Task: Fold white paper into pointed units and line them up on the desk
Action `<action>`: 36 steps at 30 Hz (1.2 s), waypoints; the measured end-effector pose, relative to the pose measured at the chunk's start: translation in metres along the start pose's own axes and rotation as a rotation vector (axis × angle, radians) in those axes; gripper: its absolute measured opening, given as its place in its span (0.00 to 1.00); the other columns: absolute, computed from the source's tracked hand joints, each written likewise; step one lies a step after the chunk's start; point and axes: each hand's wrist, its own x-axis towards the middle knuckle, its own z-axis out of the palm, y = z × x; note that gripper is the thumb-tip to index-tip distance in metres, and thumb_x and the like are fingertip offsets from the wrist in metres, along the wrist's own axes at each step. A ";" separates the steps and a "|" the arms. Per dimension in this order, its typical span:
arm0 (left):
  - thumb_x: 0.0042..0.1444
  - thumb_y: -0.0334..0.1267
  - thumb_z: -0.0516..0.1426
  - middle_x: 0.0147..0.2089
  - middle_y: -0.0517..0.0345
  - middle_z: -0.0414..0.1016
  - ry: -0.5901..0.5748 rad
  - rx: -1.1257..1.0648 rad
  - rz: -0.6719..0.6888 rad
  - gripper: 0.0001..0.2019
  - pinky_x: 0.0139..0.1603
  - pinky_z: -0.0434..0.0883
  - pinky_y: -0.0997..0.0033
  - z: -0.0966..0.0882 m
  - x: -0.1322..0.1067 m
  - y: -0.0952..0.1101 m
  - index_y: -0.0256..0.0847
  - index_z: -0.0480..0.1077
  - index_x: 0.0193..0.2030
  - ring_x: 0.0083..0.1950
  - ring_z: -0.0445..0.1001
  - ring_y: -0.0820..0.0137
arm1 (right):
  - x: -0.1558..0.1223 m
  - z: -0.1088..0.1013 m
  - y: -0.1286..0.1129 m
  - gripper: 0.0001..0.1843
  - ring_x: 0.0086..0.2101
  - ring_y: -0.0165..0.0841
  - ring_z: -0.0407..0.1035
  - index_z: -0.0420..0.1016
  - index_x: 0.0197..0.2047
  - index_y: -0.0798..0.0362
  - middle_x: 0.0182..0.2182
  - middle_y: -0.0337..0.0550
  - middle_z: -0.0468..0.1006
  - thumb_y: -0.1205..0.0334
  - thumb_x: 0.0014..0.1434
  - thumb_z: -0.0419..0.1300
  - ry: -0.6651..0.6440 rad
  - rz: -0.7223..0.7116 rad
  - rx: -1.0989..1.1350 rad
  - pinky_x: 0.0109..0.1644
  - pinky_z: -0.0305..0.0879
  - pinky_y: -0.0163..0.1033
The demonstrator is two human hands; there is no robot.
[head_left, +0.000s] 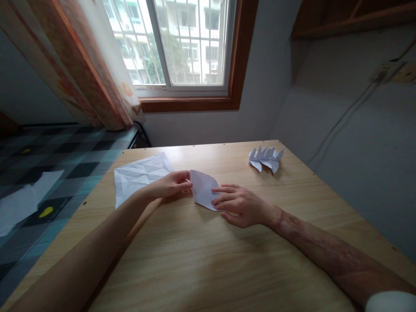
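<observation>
A folded piece of white paper [203,189], roughly fan-shaped with a curved far edge, is between my two hands above the wooden table. My left hand [175,183] pinches its left corner between thumb and fingers. On its right side lie the outstretched, slightly spread fingers of my right hand [238,203], touching the paper's face and lower right edge. Just behind my left hand, a creased sheet of white paper [139,175] rests flat on the tabletop. Farther back on the right sits a folded paper piece [266,158] with several pointed fins.
The wooden table [208,264] stands below a barred window [195,47]. To its left is a checked bedspread [74,173] with loose white paper [29,199] on it. A white rounded object [391,302] shows at the lower right corner. A cable [341,119] runs down the right wall.
</observation>
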 end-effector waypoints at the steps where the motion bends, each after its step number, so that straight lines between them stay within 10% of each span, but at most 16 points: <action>1: 0.47 0.58 0.75 0.49 0.43 0.87 -0.061 0.004 -0.015 0.27 0.52 0.81 0.57 -0.002 -0.002 0.001 0.43 0.83 0.48 0.53 0.85 0.51 | 0.000 0.000 0.000 0.15 0.68 0.44 0.74 0.82 0.55 0.47 0.52 0.43 0.89 0.67 0.66 0.66 0.003 0.005 0.011 0.74 0.69 0.54; 16: 0.48 0.55 0.73 0.44 0.48 0.88 0.084 -0.020 -0.016 0.19 0.47 0.80 0.58 0.014 0.006 -0.012 0.43 0.86 0.40 0.45 0.84 0.55 | 0.000 -0.002 -0.002 0.16 0.64 0.45 0.77 0.82 0.56 0.47 0.57 0.46 0.87 0.66 0.65 0.66 -0.009 0.005 0.026 0.69 0.74 0.54; 24: 0.55 0.55 0.70 0.43 0.51 0.87 0.075 0.143 0.088 0.18 0.45 0.77 0.63 0.016 0.007 -0.016 0.44 0.87 0.42 0.43 0.81 0.57 | -0.001 -0.010 -0.003 0.42 0.77 0.46 0.59 0.53 0.83 0.51 0.79 0.59 0.61 0.59 0.72 0.63 0.111 0.201 0.163 0.80 0.61 0.57; 36: 0.65 0.56 0.64 0.32 0.61 0.74 0.184 0.338 0.240 0.19 0.35 0.64 0.72 0.030 0.007 -0.027 0.41 0.80 0.37 0.34 0.67 0.68 | 0.001 -0.006 0.005 0.28 0.74 0.48 0.64 0.69 0.77 0.52 0.76 0.56 0.68 0.57 0.79 0.58 -0.156 0.162 0.034 0.78 0.62 0.59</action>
